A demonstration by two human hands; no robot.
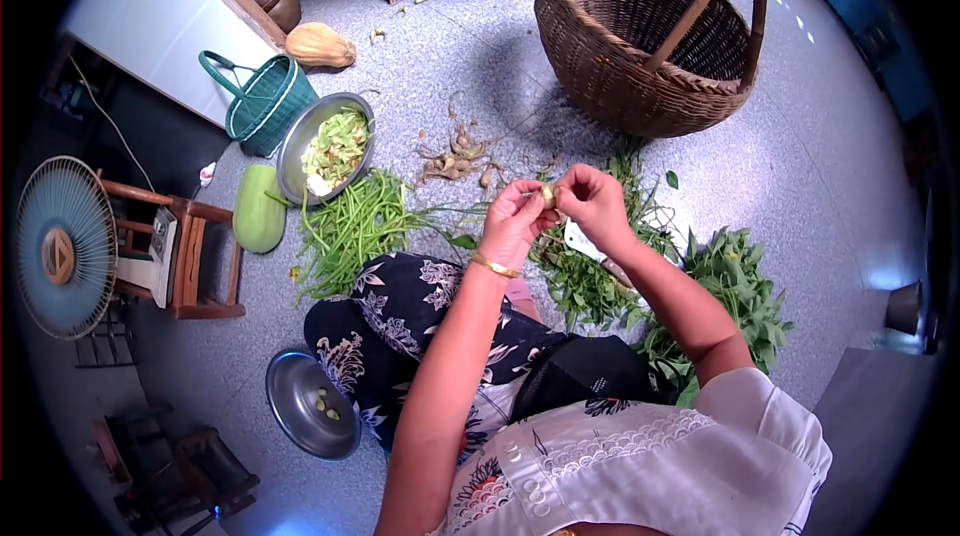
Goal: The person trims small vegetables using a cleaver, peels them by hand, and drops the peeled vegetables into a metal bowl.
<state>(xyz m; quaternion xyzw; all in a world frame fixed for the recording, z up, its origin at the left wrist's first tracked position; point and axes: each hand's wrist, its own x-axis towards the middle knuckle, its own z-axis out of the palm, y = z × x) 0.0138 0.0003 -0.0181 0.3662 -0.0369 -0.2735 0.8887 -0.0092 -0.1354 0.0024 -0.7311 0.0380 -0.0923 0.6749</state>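
Pinching one small pale bulb between their fingertips, the left hand and the right hand are holding it up over the floor. Judging by how things are lying, the work is only partly done: a few pale pieces are resting in the metal bowl just beside the patterned trousers, while a heap of brownish bulbs is lying farther out, seemingly left undone.

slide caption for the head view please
Left hand and right hand hold a small pale piece near leafy greens on the floor.
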